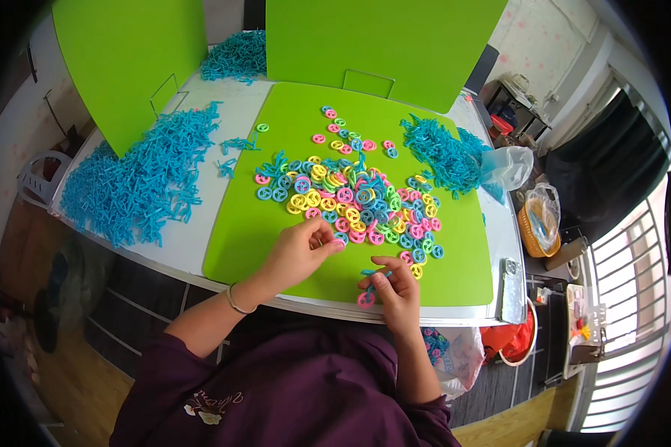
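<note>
My left hand point(297, 249) is closed, its fingertips pinching a small pink plastic wheel point(336, 246) at the near edge of a loose heap of toy wheels point(344, 195). The heap mixes pink, yellow, blue and green spoked wheels. To the right and nearer to me, my right hand point(400, 295) grips a thin blue plastic piece point(370, 286) between thumb and fingers. A pink wheel point(365, 300) sits at the lower end of that piece, above the mat's near edge. The fingers partly cover the blue piece.
A green mat point(253, 238) lies on the white table. Piles of blue branched plastic pieces lie at left point(142, 182), far left point(235, 56) and right point(443, 153). Green upright panels point(384, 45) stand behind. A phone point(511, 290) rests at the right edge, near a clear plastic bag point(507, 167).
</note>
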{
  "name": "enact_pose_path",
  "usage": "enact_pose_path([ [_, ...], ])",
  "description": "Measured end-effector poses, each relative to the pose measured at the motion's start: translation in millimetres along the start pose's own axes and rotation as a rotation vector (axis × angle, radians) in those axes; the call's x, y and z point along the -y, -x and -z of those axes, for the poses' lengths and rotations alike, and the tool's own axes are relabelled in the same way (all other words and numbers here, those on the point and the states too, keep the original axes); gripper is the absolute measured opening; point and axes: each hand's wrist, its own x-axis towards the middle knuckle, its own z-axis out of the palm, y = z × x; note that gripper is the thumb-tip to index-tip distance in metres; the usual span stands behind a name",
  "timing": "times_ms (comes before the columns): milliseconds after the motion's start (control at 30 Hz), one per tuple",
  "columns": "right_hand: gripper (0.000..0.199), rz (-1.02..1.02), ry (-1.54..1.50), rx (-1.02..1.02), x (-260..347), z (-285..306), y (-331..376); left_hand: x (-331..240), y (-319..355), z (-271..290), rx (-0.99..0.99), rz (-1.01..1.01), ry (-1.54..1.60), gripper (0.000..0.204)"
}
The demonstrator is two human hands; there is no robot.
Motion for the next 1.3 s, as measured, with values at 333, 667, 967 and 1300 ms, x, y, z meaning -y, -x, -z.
enact_pose_path([
  [333,0.013,-0.010,0.185,0.107,-2.9,-20.0,-4.9,13.2,33.6,-15.0,0.202,0.494,1.132,0.011],
  [667,0.012,0.066,0.271,-0.032,-13.2,-27.7,-5.0,9.6,42.6,-36.4,0.015,0.335,1.029,0.010],
  [967,0.012,-0.014,0.028,-0.102,-16.3,-29.7,-7.6,6.6,44.2,-47.7,-0.133,0.117,0.841,0.012],
  [1300,0.013,-0.079,0.024,-0.124,-13.7,-26.0,-9.2,9.7,46.4,-41.6,-0.040,0.144,0.887,0.010],
])
